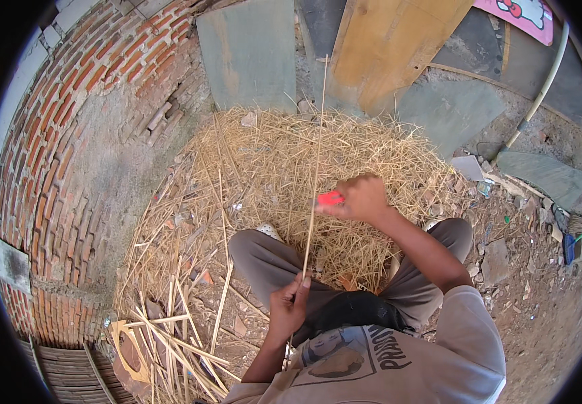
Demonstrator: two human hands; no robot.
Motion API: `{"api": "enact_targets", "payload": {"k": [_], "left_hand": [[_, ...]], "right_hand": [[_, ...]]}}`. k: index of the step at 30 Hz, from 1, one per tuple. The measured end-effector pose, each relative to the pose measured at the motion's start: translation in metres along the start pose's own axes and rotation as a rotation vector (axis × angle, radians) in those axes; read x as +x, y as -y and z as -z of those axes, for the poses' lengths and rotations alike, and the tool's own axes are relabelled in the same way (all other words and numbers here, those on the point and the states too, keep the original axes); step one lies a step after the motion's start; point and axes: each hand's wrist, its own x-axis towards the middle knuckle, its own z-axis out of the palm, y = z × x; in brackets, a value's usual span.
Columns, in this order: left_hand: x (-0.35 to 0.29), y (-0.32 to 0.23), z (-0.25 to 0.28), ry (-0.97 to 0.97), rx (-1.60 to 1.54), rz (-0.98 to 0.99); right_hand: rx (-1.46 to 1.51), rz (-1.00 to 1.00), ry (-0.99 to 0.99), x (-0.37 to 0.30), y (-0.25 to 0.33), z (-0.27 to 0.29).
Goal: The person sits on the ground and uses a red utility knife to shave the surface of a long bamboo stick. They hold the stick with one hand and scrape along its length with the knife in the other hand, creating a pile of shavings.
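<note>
My left hand [289,304] is closed round the lower part of a long thin bamboo strip [318,147], thumb lying along it. The strip stands up from my lap, tilted slightly right at its top, and its lower end passes down beside my shirt. My right hand [364,199] grips a small red-handled tool [330,198] against the strip, around its middle. The tool's working end is blurred where it meets the strip. Beneath my hands, between and beyond my bent legs, spreads a thick heap of straw-coloured shavings [365,259].
Several cut strips [182,340] lie piled at lower left, by a brown piece with a cut-out [133,357]. A worn brick wall [69,168] rises on the left. Grey slabs [247,57] and a wooden board [389,50] stand beyond the heap. Rubble and a pipe [540,94] lie right.
</note>
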Motion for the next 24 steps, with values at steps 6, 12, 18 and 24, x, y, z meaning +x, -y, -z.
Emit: {"api": "enact_targets", "payload": {"k": [6,12,18,24], "left_hand": [[-0.037,0.022,-0.004,0.095,-0.147,0.202],[-0.048,0.024,0.0,0.251,-0.092,0.208],[-0.079,0.05,0.009,0.352,-0.062,0.19],[-0.074,0.033,0.015,0.263,-0.162,0.232]], "right_hand": [[-0.114,-0.108,0.075,0.018,-0.092,-0.008],[-0.215,-0.25,0.005,0.034,-0.153,0.007],[-0.172,-0.776,0.018,0.026,-0.238,0.011],[-0.109,-1.161,0.009,-0.015,-0.291,0.016]]}}
